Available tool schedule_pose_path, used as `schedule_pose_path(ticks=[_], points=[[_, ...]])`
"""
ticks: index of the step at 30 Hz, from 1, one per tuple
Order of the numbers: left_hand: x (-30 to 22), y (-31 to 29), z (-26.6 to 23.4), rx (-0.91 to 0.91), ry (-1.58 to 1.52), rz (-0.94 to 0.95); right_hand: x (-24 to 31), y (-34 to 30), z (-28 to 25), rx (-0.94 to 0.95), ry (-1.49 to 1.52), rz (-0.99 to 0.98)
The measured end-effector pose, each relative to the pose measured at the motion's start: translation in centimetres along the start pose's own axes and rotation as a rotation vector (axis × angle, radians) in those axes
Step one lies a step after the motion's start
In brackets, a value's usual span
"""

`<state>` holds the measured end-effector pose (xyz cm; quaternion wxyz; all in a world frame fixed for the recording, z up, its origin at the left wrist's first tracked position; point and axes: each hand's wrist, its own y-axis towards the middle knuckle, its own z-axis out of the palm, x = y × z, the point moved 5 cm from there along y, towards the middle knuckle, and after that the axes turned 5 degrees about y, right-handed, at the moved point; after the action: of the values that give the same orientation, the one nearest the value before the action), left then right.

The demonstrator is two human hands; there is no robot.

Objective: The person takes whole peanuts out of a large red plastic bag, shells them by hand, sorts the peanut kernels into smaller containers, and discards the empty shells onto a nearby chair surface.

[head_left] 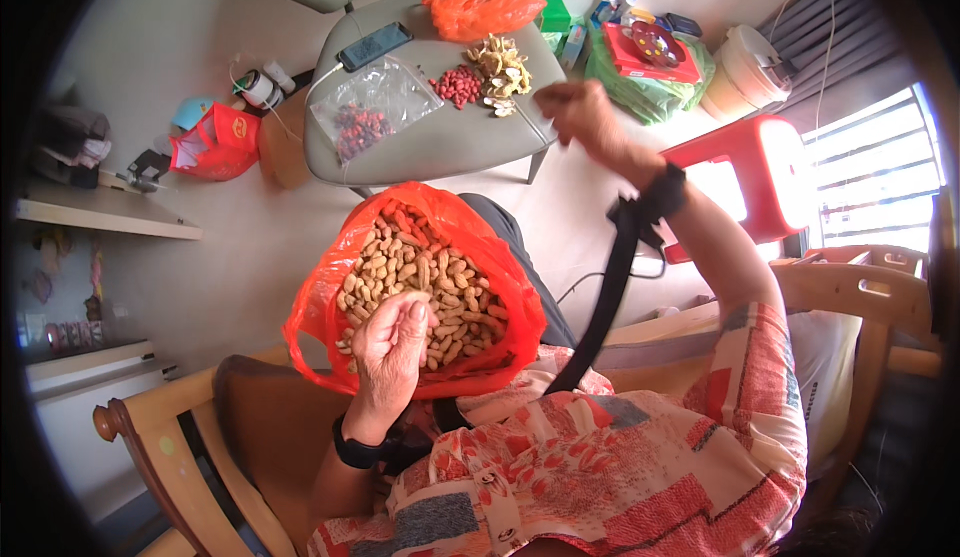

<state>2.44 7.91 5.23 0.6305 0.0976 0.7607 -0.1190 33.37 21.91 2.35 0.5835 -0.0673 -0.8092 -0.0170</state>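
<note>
An orange-red plastic bag [322,302] full of unshelled peanuts [462,297] sits open on my lap. Over the peanuts, my left hand [390,352] is closed, with thumb and fingers pinched on what looks like a peanut. My right hand [592,125] is raised past the right edge of the grey seat [430,152], beside a pile of empty peanut shells [500,67]. Its fingers are curled, and what they hold, if anything, is hidden. Left of the shells lie red shelled peanuts [457,87]. More red kernels show inside a clear plastic bag [395,92].
A phone [375,46] with a cable and a crumpled orange bag [485,5] also lie on the seat. To the right stand a red plastic stool [740,182], a white bucket [745,72] and a green bag [650,102]. A black strap [605,302] hangs from my right wrist.
</note>
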Motion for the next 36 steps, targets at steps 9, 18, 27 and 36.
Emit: schedule_pose_path(ticks=[9,18,27,36], points=[[-0.9,-2.8,-2.2,0.172,0.265,-0.005,-4.6,9.8,1.9,-0.322,-0.208,-0.119],[-1.4,-2.6,3.8,0.555,0.189,0.298,-2.1,6.4,3.3,0.005,0.407,-0.102],[-2.9,5.6,9.1,0.337,-0.051,0.161,4.4,0.1,5.7,-0.076,0.406,-0.085],[-4.1,4.7,10.2,0.352,-0.379,-0.066,5.1,-2.2,6.0,-0.204,-0.222,-0.428]])
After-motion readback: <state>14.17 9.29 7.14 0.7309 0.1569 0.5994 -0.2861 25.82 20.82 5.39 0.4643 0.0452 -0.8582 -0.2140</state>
